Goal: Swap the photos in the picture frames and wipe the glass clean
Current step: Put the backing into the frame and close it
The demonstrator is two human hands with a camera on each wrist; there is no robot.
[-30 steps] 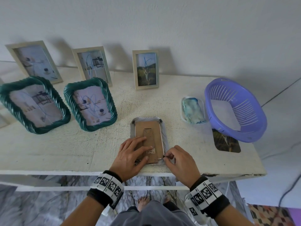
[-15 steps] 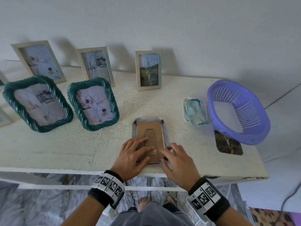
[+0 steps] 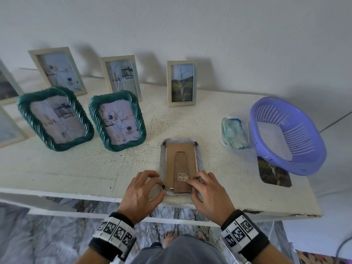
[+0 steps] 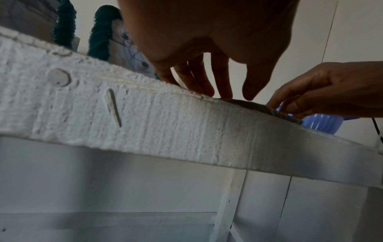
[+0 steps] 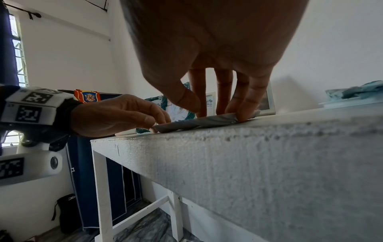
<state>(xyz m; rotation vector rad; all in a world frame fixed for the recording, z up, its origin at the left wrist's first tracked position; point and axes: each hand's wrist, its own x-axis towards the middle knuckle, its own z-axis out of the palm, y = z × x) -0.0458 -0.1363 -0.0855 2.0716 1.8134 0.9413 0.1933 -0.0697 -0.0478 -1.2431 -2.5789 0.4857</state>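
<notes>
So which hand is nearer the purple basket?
Right. The right hand rests on the face-down frame's near right corner, toward the purple basket; the left hand is at its left corner.

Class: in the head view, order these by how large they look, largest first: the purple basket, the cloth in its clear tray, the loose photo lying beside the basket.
1. purple basket
2. cloth and loose photo: look alike in size, so unranked.
</notes>
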